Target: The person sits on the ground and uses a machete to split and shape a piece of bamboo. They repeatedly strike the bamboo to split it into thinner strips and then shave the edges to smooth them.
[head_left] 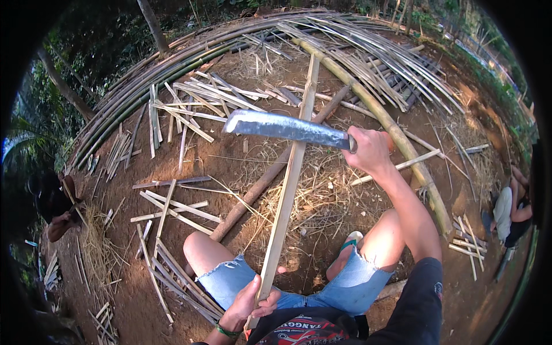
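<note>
My right hand (369, 150) is closed round the handle of a machete (276, 126). Its broad blade points left and crosses over a long split bamboo strip (286, 198); whether the two touch, I cannot tell. Near my lap, my left hand (253, 300) grips the lower end of that strip. The strip slants up and away from me between my knees, over a thin log (253, 195) lying on the ground. Pale bamboo shavings (310, 198) are heaped beneath and to the right of it.
Split strips (172, 207) lie loose at left, with more strips (201, 95) farther off. A thick bamboo pole (397, 132) curves along the right. Long poles (132, 103) are stacked at the back. One person (57, 207) is at far left, another (512, 207) at far right.
</note>
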A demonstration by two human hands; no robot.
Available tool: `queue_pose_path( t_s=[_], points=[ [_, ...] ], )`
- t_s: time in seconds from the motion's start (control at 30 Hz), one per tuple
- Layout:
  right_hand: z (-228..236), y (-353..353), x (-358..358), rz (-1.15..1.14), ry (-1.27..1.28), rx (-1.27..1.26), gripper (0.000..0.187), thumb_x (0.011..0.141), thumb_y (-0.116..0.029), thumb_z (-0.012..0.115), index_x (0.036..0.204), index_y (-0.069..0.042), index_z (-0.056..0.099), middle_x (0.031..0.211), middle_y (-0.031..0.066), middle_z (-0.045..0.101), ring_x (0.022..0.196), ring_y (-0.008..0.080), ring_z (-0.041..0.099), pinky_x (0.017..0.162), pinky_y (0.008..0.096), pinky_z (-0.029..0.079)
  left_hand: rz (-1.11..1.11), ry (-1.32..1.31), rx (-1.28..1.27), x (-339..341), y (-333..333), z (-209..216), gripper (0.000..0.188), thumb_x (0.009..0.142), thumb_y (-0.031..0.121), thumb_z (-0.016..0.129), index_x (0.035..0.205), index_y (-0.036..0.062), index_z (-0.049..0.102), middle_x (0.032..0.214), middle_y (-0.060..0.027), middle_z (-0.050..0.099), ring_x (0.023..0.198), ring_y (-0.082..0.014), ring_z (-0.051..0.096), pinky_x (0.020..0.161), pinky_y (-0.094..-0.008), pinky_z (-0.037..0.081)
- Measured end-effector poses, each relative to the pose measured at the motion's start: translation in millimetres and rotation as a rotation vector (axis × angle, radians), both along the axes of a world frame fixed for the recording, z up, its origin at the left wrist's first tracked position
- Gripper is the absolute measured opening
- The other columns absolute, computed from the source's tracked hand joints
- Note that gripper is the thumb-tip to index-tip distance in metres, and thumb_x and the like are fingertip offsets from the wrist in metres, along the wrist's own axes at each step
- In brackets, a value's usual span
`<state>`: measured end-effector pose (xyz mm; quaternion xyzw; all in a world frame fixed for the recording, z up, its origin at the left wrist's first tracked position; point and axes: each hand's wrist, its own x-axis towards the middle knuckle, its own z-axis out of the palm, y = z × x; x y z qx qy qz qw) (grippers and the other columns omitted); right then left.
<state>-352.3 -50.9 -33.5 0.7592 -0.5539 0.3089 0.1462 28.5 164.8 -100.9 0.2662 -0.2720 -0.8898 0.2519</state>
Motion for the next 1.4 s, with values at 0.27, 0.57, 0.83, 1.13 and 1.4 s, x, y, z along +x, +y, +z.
queue_pose_path(
  t_s=[0.27,0.57,0.83,1.13,1.4],
  points=[
    [-6.6,-3.8,0.0,-0.057,-0.077,0.121,0.017,0.077,-0.02,0.073,0.077,-0.005,0.064,0.06,0.0164,0.065,0.056,0.0361,0.066,0.057,0.0466,0.053,-0.041,0.016,0.113,1.0,4.1,0.7,0.07,0.102,0.067,0.029,0.151,0.0177,0.03,0.06,0.0058,0.031,0.038,-0.001,0.028,0.036,-0.0182,0.024],
    [-8.3,-16.2,-17.1,-0.108,-0.102,0.226,0.02,0.077,-0.023,0.071,0.085,-0.005,0.069,0.07,0.0222,0.068,0.07,0.042,0.069,0.066,0.0496,0.055,-0.035,-0.002,0.105,12.2,15.2,-10.1,0.069,0.102,0.066,0.03,0.151,0.0178,0.031,0.06,0.0061,0.032,0.039,-0.0009,0.027,0.038,-0.0183,0.024],
    [-29.4,-81.6,-132.8,-0.511,-0.787,0.233,0.025,0.082,-0.022,0.071,0.074,0.001,0.064,0.065,0.0138,0.064,0.055,0.0256,0.063,0.053,0.0383,0.05,-0.105,0.022,0.191,36.4,48.6,-15.2,0.079,0.099,0.067,0.039,0.155,0.0121,0.029,0.061,0.0034,0.032,0.043,-0.0023,0.027,0.04,-0.0188,0.025],
    [-2.5,-33.0,-6.9,0.228,-1.632,0.507,0.033,0.088,-0.037,0.075,0.082,-0.009,0.059,0.059,-0.0038,0.049,0.049,0.0071,0.045,0.048,0.023,0.036,-0.171,0.337,0.388,34.0,34.2,-60.6,0.09,0.093,0.074,0.041,0.159,0.0163,0.02,0.064,0.0031,0.035,0.044,-0.0015,0.032,0.037,-0.0169,0.028],
    [-10.9,-21.4,28.5,0.411,-1.626,0.455,0.022,0.086,-0.013,0.076,0.076,-0.011,0.056,0.061,-0.0029,0.052,0.049,0.0068,0.047,0.048,0.0231,0.038,-0.105,0.1,0.076,9.0,-15.5,-37.1,0.085,0.094,0.065,0.051,0.151,0.0036,0.033,0.094,-0.0154,0.055,0.085,-0.0249,0.06,0.082,-0.0388,0.055]
  ],
)
